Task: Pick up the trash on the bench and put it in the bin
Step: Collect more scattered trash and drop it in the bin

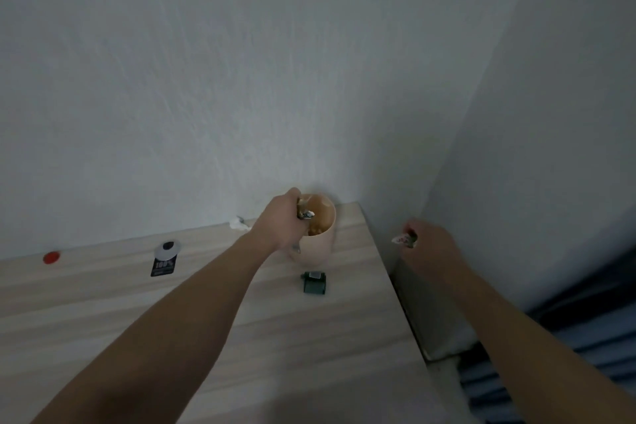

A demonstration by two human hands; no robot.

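Note:
A small beige bin (318, 246) stands at the far right corner of the light wooden bench (206, 320), with some trash inside it. My left hand (284, 222) is over the bin's left rim and grips a crumpled silvery wrapper (305, 213). My right hand (428, 246) hovers off the bench's right edge and pinches a small white and green wrapper (402, 239). On the bench lie a dark green packet (314, 282), a black label with a white disc (165, 256), a red cap (51, 257) and a white crumpled scrap (239, 224).
Pale walls meet in a corner just behind the bin. The bench's right edge drops to a narrow gap beside the wall. A blue striped cloth (564, 365) lies low at the right.

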